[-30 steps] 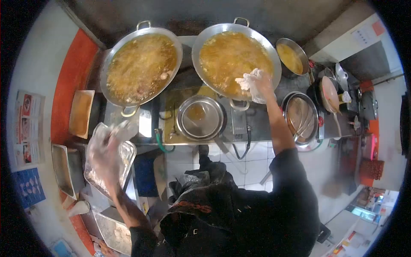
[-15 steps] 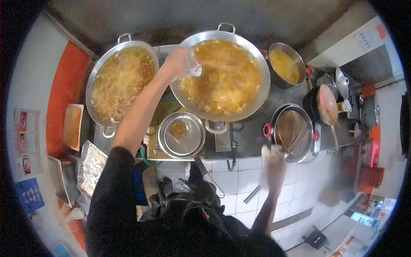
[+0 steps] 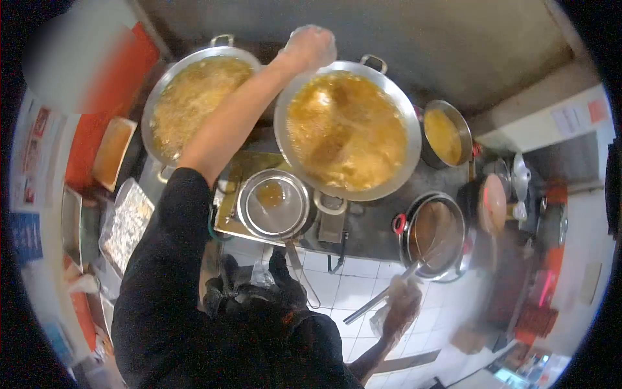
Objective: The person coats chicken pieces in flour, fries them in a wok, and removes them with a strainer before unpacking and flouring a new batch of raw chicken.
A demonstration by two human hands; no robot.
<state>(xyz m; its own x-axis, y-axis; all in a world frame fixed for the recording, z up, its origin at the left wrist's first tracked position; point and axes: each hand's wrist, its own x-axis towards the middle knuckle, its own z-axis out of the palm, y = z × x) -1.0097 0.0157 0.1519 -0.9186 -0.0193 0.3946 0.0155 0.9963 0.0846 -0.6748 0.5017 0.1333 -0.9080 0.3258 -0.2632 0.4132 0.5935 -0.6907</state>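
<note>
My left hand (image 3: 311, 47), in a clear plastic glove, hangs above the back rim of the large middle pan (image 3: 346, 136) of bubbling yellow oil. Its fingers are drawn together, and what they hold, if anything, is hidden. My right hand (image 3: 403, 303), also gloved, is closed round the metal handle (image 3: 368, 311) of a wire utensil at the front right. The utensil's wire end (image 3: 439, 249) reaches into a pot (image 3: 405, 243) of brown liquid with red handles. My left forearm crosses over the left pan (image 3: 194, 91), which also bubbles.
A round strainer (image 3: 273, 214) rests on a bowl at the counter's front. Behind right stands a pot (image 3: 447, 137) of yellow liquid, with a pink bowl (image 3: 494, 202) further right. A tray of white, floury pieces (image 3: 129, 223) and an orange-brown tray (image 3: 113, 153) are at left.
The view has shifted. My left hand has moved from the middle pan's left side to above its back rim. My right hand sits lower, and the handle lies at a flatter angle.
</note>
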